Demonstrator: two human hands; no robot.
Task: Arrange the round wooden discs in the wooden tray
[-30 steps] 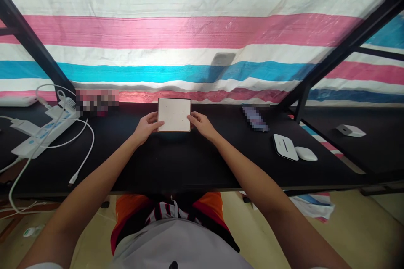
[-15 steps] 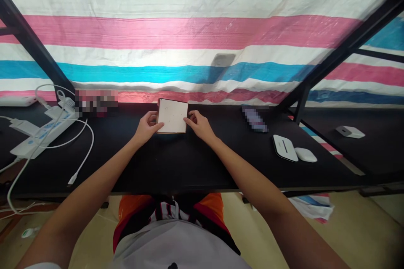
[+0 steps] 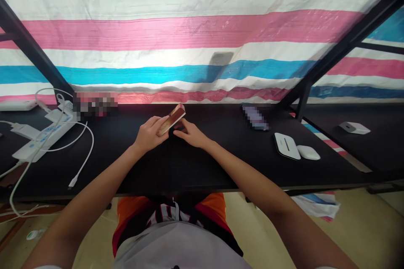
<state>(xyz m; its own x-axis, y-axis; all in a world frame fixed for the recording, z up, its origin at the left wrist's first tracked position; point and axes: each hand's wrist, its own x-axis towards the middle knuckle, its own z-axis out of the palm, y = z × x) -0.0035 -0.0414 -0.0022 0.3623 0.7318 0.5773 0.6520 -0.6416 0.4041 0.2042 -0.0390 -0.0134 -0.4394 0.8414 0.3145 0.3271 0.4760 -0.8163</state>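
Note:
My left hand (image 3: 150, 135) is closed around a small flat box (image 3: 173, 119), holding it above the black desk. The box is tilted on edge, its reddish-brown side towards me and a thin white strip along its lower right. Just right of it is my right hand (image 3: 191, 133), with thumb and fingers apart and nothing visible between them. Its fingertips are close to the box; whether one touches it I cannot tell.
On the desk (image 3: 202, 172), a white power strip (image 3: 44, 138) with plugs and cables lies left. A blurred phone-like object (image 3: 255, 117), a white flat device (image 3: 286, 146) and a white rounded case (image 3: 308, 152) lie right. Striped sheeting (image 3: 189, 33) hangs behind, between black frame bars (image 3: 334, 50).
The box has turned from its white face towards me to its reddish-brown side. My right hand has let go of it and moved slightly left and down; my left hand keeps hold.

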